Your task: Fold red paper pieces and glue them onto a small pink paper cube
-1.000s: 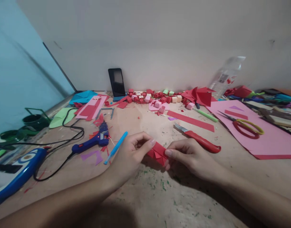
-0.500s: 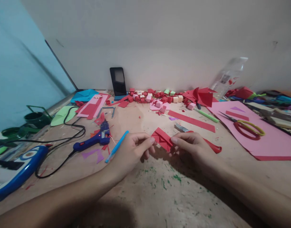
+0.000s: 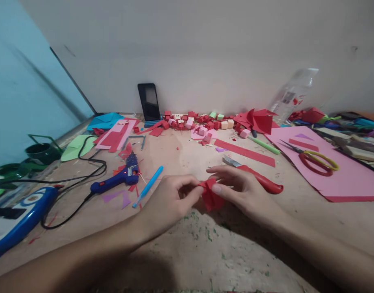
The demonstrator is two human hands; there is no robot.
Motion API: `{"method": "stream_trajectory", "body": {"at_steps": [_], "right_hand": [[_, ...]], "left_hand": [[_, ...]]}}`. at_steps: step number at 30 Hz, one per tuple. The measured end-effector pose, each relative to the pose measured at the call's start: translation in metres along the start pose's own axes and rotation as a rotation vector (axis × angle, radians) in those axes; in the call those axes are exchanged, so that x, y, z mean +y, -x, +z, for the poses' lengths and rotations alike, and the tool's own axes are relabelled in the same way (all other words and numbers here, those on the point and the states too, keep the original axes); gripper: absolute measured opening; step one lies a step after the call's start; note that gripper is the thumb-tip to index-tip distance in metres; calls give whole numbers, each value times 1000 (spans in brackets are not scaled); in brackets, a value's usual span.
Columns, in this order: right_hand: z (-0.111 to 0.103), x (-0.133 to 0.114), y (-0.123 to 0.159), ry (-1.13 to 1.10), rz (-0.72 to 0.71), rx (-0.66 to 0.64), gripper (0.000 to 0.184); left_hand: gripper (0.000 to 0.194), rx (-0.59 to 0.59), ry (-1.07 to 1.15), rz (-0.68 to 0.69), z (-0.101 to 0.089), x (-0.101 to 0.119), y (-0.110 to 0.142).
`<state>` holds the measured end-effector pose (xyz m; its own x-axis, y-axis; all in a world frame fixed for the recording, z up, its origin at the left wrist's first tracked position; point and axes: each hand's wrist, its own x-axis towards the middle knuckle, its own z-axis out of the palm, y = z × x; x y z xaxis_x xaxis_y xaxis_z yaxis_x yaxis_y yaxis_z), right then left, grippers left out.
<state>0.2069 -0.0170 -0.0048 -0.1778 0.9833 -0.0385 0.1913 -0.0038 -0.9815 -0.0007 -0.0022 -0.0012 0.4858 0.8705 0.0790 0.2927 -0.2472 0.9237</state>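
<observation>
A small folded piece of red paper [image 3: 210,196] is held between both my hands just above the worn tabletop [image 3: 205,248]. My left hand [image 3: 170,201] pinches its left side, fingers curled in. My right hand [image 3: 240,189] grips its right side with thumb and fingers, the index finger stretched over the top. Behind my right hand lies a red-handled utility knife [image 3: 260,181]. A blue glue gun [image 3: 118,179] and a light blue stick [image 3: 148,186] lie left of my left hand.
Several small red, pink and green paper cubes [image 3: 202,122] line the wall beside a standing phone [image 3: 148,101]. A pink sheet [image 3: 333,167] with red-and-yellow scissors [image 3: 315,162] lies at the right. A red paper strip [image 3: 245,152], green pen [image 3: 265,145], plastic bottle [image 3: 292,95] and black cord [image 3: 86,162] are also here.
The red paper was flatter and more open half a second ago; it is now bunched into a tighter fold, lower and closer to me. Both hands have shifted with it.
</observation>
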Motion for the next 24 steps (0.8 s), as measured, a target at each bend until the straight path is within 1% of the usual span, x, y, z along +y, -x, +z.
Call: {"method": "stream_trajectory", "body": {"at_steps": [2,4,6,8,11,13,18,21,24], "right_hand": [[3,-1,3,57,-19,11,54],[6,-2,6,118,-34,3,54],[7,-2,8,157,-43,18,44],[7,-3,7,144,-45,51,33],[2,-2,3,60,-37,53,17],[-1,-1,0,-6,-8,24,12],[-5,3,-1,-137,48,-10,13],[-4,2,-1,-127,57,-44,16],[-3,-2,0,-89,55,-42,19]], "left_hand": [[21,-16,-109,42,1,1,2],[20,-22,-169,60,2,2,3],[21,-22,-161,63,2,3,4],[23,-34,-112,43,1,5,3],[24,-41,-40,-9,-1,6,2],[25,-21,-32,-21,-1,6,1],[23,15,-61,-17,-2,3,2],[22,-28,-36,-14,-2,3,2],[22,-77,-52,4,-3,3,1]]}}
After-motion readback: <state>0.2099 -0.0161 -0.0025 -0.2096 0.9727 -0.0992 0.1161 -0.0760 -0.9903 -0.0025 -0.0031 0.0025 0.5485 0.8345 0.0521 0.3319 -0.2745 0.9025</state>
